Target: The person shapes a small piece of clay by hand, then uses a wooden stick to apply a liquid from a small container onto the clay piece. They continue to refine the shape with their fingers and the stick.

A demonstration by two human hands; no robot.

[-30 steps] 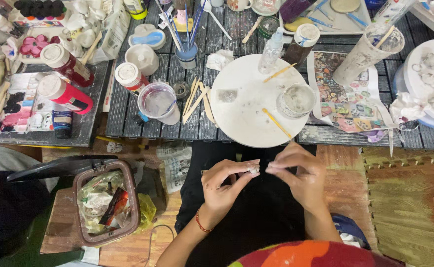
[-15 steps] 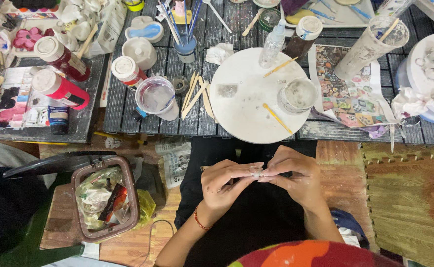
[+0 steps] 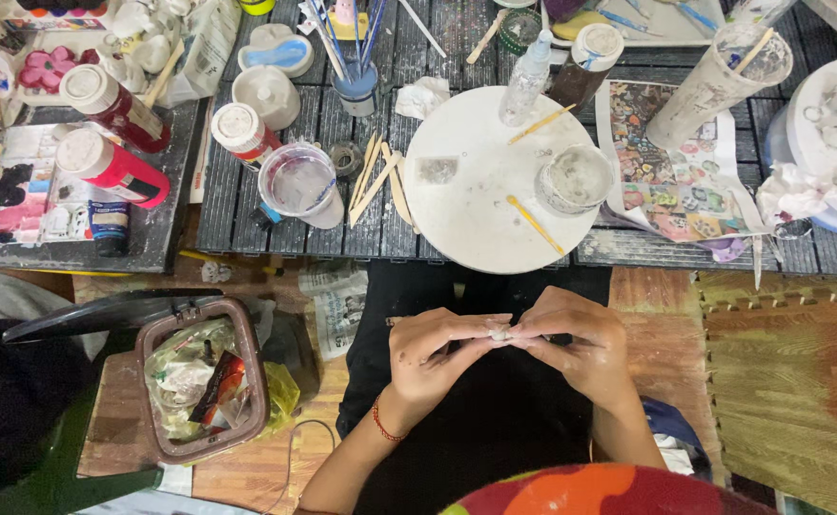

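My hands have drawn closer over my lap: left hand (image 3: 433, 348) and right hand (image 3: 571, 343) now pinch the small clay lump (image 3: 501, 334) between fingertips, both grips clenched on it, below the round board (image 3: 476, 205).

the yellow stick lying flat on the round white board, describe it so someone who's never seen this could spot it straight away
Start at the round white board at the table's near edge, just beyond the person's hands. Right of its middle stands a clay-smeared clear cup; the yellow stick lies just below and left of it, slanting down to the right. Unlike the other yellow stick, it lies wholly on the board.
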